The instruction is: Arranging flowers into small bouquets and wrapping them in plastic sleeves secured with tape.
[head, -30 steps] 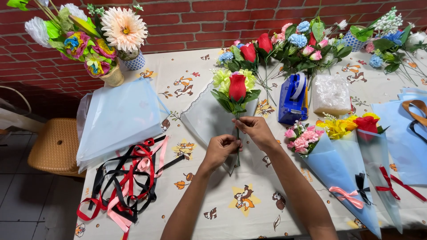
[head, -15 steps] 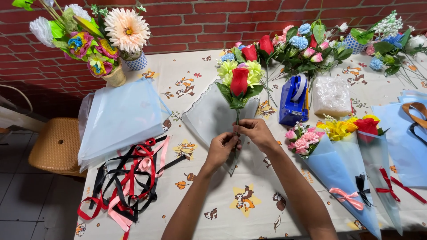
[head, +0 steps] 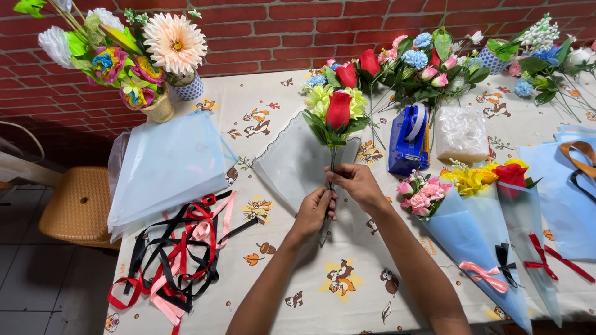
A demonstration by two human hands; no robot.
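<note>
Since half a second ago the small bunch with the red rose (head: 338, 110) has dropped a little lower over the pale wrapping sheet (head: 292, 164), and both hands have drawn in tighter on its stems. The left hand (head: 315, 211) is curled around the lower stems, fingers pressed together; the right hand (head: 355, 183) pinches the stems just above it. This bunch looks light, its stems thin and stiff enough to stand up, its petals soft, so the stems are the place to grip, never the head. Containers: a patterned cup (head: 187, 89) and a tan vase (head: 158, 108) at the back left hold big blooms; 2 finished cone wraps (head: 478, 239) lie at right, flowers tucked in.
</note>
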